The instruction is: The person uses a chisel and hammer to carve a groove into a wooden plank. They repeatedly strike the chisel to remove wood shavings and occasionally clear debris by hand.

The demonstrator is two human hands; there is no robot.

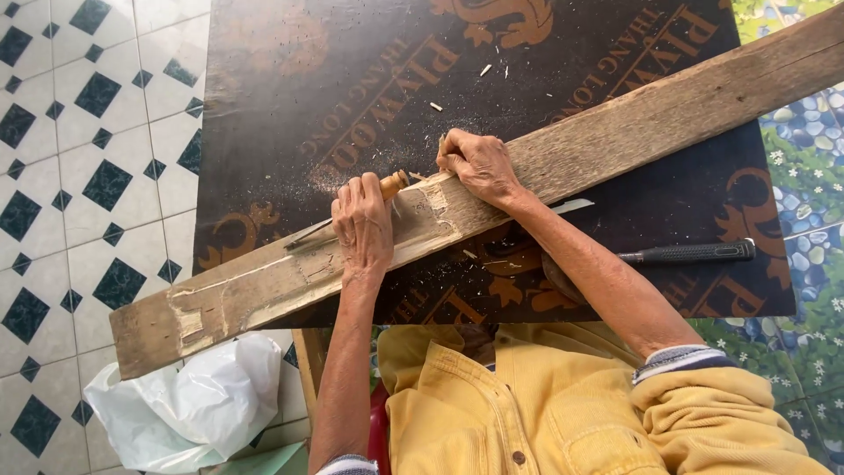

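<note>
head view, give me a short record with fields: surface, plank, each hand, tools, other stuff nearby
surface: dark printed board over tiled floor
plank: long weathered wooden plank lying diagonally across the board, chipped pale near the hands
left hand: left hand gripping a chisel by its wooden handle, blade hidden
right hand: right hand pressing on the plank
tools: hammer with black handle lying on the board
other: white plastic bag on the floor; wood chips scattered

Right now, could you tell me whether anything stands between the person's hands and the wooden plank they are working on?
Nothing visible does. The left hand rests directly on the plank while gripping a wooden-handled chisel, and the right hand presses on the plank's upper edge. The black-handled tool lies apart on the dark board.
</note>
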